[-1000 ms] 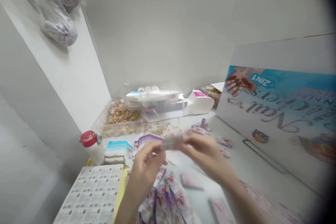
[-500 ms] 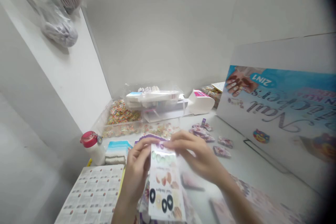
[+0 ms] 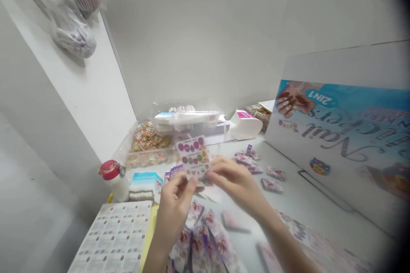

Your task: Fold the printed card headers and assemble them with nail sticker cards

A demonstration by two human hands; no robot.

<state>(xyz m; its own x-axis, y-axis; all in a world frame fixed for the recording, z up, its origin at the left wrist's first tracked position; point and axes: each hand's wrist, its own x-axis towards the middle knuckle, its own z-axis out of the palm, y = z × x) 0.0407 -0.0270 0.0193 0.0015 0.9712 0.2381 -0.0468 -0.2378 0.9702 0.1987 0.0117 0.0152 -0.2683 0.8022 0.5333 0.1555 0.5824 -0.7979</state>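
Note:
Between my two hands a sheet of nail stickers point(image 3: 193, 155) stands nearly upright, with rows of purple, green and other coloured ovals facing me. My left hand point(image 3: 179, 196) pinches its lower edge between thumb and fingers. At the lower right corner of the sheet, my right hand point(image 3: 229, 177) has its fingers closed; its grip is slightly blurred. Below my hands lies a loose pile of purple-and-white printed packets point(image 3: 201, 243). Behind my left hand, more purple packets point(image 3: 174, 172) are partly hidden.
On the left are a sheet of printed labels point(image 3: 112, 234), a red-capped bottle point(image 3: 114, 179) and a blue-and-white stack point(image 3: 144, 181). Behind stands a clear tub of colourful small pieces point(image 3: 150, 138). Several small packs point(image 3: 272, 185) lie right of centre, near a large nail sticker box point(image 3: 336, 136).
The sticker sheet, which hung down long in front of my hands, now sticks up above them and shows different rows. My left hand has moved slightly lower, uncovering the packet pile.

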